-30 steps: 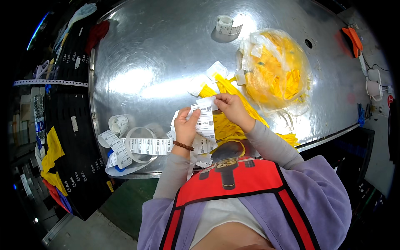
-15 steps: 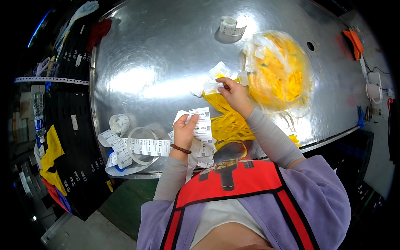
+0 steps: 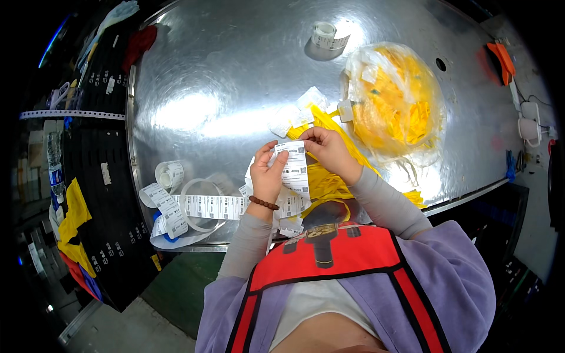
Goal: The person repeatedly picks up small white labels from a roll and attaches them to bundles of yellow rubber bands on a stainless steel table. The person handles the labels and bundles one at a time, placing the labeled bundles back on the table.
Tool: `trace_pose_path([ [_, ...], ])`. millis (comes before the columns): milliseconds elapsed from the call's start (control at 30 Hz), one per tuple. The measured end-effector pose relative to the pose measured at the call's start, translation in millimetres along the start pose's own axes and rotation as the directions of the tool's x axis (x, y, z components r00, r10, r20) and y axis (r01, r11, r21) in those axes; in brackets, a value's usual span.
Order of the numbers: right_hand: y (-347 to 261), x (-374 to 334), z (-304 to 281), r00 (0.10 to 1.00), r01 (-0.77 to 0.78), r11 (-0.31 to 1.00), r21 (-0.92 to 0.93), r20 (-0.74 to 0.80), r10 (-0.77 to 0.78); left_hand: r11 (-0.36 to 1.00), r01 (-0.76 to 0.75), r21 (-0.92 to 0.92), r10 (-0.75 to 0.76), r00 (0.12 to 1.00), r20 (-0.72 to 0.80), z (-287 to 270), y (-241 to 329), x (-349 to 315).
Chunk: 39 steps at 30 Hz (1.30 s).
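My left hand [image 3: 269, 175] is closed on a strip of white printed labels [image 3: 295, 169], its thumb lying on the front. At the strip's upper right corner, the thumb and forefinger of my right hand [image 3: 331, 152] pinch the label edge. Under and beside my hands lies a bundle of flat yellow straps [image 3: 326, 181] with white tags [image 3: 282, 120] at its far end. More label strip [image 3: 212, 207] trails left from beneath my left wrist to a loose, partly unwound coil. My fingers partly cover the strip's top.
A clear plastic bag [image 3: 395, 100] full of yellow straps stands at the right. Beyond my hands is a small label roll [image 3: 325, 36]; another label roll [image 3: 169, 175] lies left. The metal table [image 3: 235, 70] has a round hole at far right. Black crates [image 3: 100, 176] line the left.
My right hand has come back from the white tags to the label strip and pinches its corner. My left hand has shifted slightly right and farther away with the strip.
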State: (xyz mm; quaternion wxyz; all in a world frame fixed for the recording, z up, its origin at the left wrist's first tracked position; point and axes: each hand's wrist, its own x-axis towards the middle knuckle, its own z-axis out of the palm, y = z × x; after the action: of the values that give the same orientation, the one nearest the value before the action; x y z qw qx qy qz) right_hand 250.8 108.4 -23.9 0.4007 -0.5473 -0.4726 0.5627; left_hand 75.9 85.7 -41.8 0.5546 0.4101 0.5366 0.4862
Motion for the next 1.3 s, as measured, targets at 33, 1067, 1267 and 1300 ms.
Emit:
trace_pose_path([
  [33, 0.4, -1.7, 1.2, 1.000, -0.008, 1.000, 0.014, -0.002, 0.008, 0.996, 0.076, -0.055, -0.075, 0.997, 0.007, -0.2, 0.9, -1.6],
  [1067, -6.1, -2.8, 21.5, 0.977, 0.133, 0.991, 0.034, -0.172, -0.125, 0.928, 0.357, -0.109, -0.337, 0.927, 0.162, -30.5, 15.0, -15.0],
  [1267, -2.7, -21.0, 15.4, 0.833, 0.471, 0.711, -0.522, -0.001, -0.553, 0.983, 0.173, -0.056, -0.169, 0.983, 0.078, -130.3, 43.8, -32.5],
  [1300, 11.7, -32.8, 22.0, 0.809, 0.551, 0.559, -0.620, 0.232, -0.539, 0.994, 0.098, -0.050, -0.093, 0.991, 0.095, -142.8, 50.6, -36.1],
])
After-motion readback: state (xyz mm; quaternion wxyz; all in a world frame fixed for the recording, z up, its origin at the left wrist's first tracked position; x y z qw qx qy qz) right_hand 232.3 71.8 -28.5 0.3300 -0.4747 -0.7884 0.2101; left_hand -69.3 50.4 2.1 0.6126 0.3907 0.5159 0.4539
